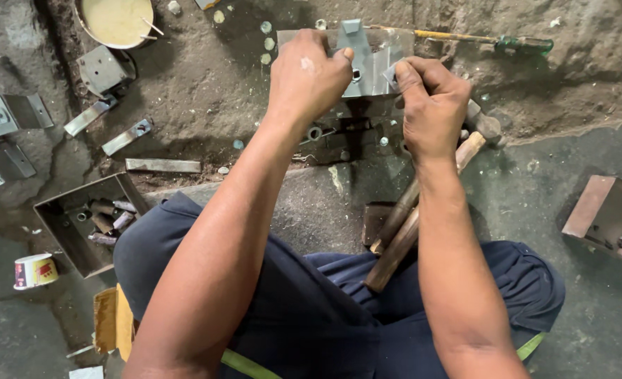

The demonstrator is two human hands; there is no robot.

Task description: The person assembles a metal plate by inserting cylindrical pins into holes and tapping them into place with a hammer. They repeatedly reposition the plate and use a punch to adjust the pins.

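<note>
Metal bracket (370, 67) centre; screwdriver (490, 41) behind-right; hammers (402, 231) before it; open tray (86, 221) left; bowl (118, 21) far-left behind.

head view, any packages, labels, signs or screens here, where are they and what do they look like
Small labelled tub: on the floor at far left, lying on its side; round, white with a red and yellow printed band.
Open metal box: just right of the tub; rectangular, grey, no label visible.
No signs or screens in view.
</note>
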